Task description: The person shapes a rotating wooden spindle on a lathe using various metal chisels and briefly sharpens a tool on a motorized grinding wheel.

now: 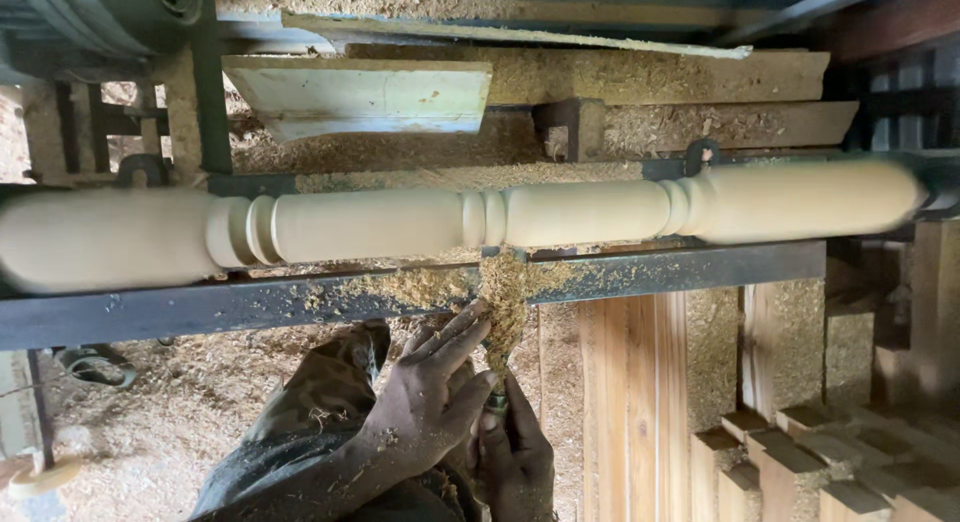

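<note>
Pale turned wooden spindle [440, 225], beaded, blurred on lathe; left hand [425, 402] and right hand [515, 447] both grip a sawdust-covered chisel [497, 397].

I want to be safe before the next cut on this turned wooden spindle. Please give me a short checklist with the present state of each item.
1. Both hands on the tool: left hand lies over right hand, gripping together. Ok.
2. Tool on the metal rest bar: the tip is buried in shavings. Cannot tell.
3. Spindle held at both ends: the ends are blurred and cut off. Cannot tell.
4. Sleeve away from the spindle: it sits below the bar. Ok.
5. Rest bar free of debris: sawdust lies heaped at the cutting spot. Not ok.
</note>
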